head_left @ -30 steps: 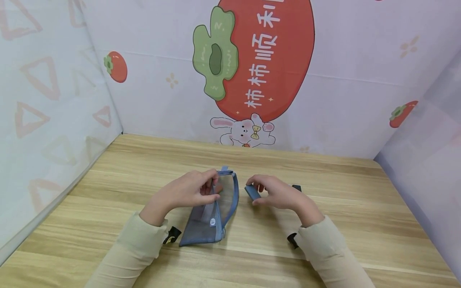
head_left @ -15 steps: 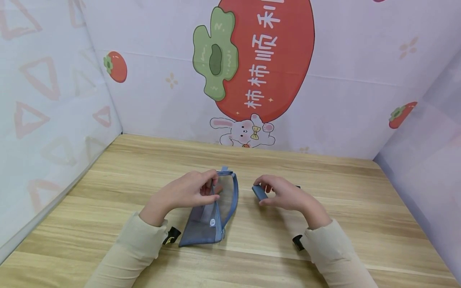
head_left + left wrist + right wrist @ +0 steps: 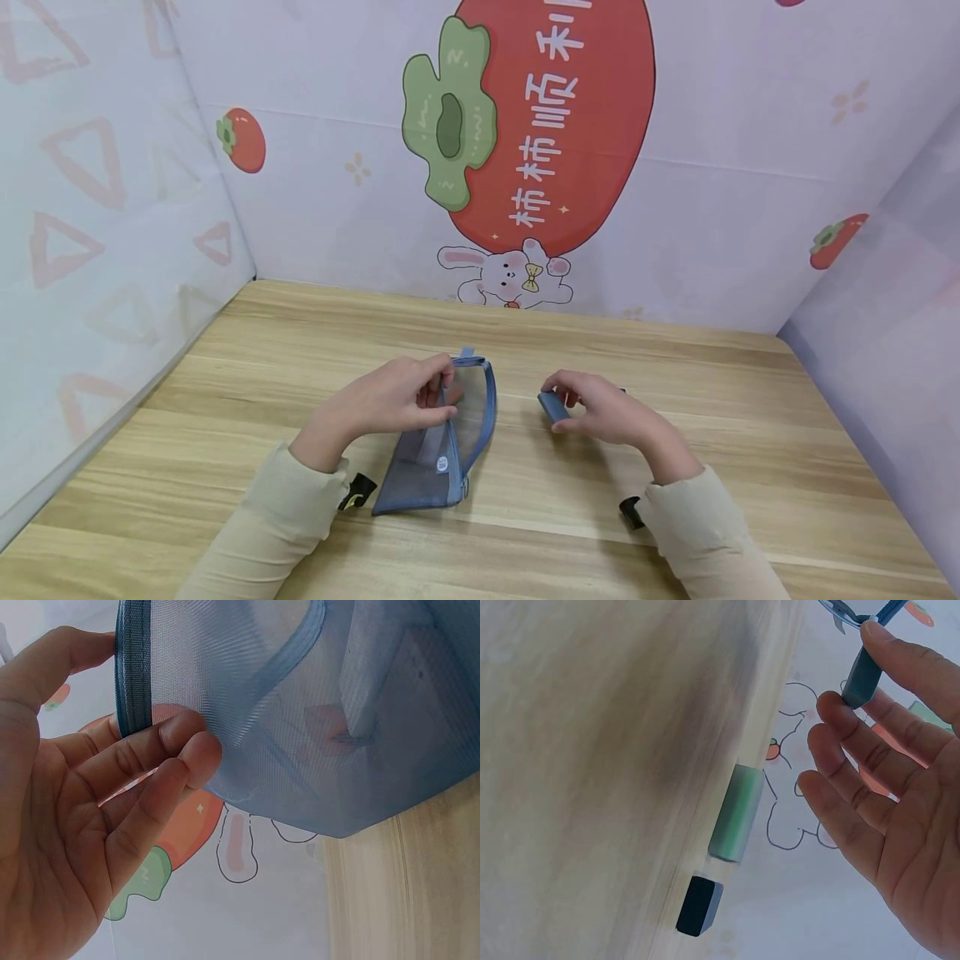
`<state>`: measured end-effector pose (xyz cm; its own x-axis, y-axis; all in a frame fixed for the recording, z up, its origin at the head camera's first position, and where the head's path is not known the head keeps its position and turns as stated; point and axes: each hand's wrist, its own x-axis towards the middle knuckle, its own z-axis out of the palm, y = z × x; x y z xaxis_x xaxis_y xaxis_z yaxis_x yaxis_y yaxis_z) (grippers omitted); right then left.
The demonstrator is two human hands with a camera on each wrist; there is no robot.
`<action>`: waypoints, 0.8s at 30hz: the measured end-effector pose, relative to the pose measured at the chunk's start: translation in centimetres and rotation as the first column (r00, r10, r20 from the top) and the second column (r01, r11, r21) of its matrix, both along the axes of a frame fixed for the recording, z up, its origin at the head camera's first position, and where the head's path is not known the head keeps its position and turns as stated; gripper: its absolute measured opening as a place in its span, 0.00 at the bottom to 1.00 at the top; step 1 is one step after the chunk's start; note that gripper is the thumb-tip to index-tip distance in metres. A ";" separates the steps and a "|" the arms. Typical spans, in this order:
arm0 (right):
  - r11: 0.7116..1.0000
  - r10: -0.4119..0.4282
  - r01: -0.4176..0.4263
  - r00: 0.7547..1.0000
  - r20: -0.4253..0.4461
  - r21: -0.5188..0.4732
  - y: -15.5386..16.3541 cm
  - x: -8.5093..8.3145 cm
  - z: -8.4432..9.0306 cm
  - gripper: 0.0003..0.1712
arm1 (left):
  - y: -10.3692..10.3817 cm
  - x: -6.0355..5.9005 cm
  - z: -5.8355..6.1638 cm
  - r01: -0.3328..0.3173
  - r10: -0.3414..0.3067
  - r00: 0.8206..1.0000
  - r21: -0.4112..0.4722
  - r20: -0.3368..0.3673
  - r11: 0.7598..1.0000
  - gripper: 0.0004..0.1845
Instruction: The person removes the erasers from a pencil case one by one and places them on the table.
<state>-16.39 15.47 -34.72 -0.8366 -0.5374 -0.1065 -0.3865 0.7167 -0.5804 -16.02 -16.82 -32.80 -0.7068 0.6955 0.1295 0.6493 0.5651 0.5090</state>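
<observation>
Since the earlier head frames the right hand (image 3: 600, 412) has drifted rightward, away from the pouch, carrying a small blue block (image 3: 553, 406) pinched between thumb and fingertips; it now sits right of centre. Left of centre, the left hand (image 3: 390, 398) pinches the rim of the blue mesh pouch (image 3: 442, 454), thumb and fingers holding its mouth open and lifted off the wooden table (image 3: 300, 350). Through the mesh I cannot make out anything loose inside, so the pouch looks unfilled. In the right wrist view, 2 more blocks lie on the table: a green block (image 3: 736, 814) and a black block (image 3: 700, 905), neither yet in the pouch.
</observation>
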 end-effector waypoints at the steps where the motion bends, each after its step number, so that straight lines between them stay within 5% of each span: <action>1: 1.000 -0.002 0.002 1.000 0.002 0.000 0.1 0.0 -0.1 0.25 | 0.0 0.0 0.0 -0.001 0.001 1.000 0.000 0.003 1.000 0.13; 24: 0.999 -0.032 0.031 0.999 0.017 0.035 2.0 0.1 -0.4 0.25 | 0.0 0.1 0.2 -0.012 0.012 1.000 0.000 0.013 1.000 0.13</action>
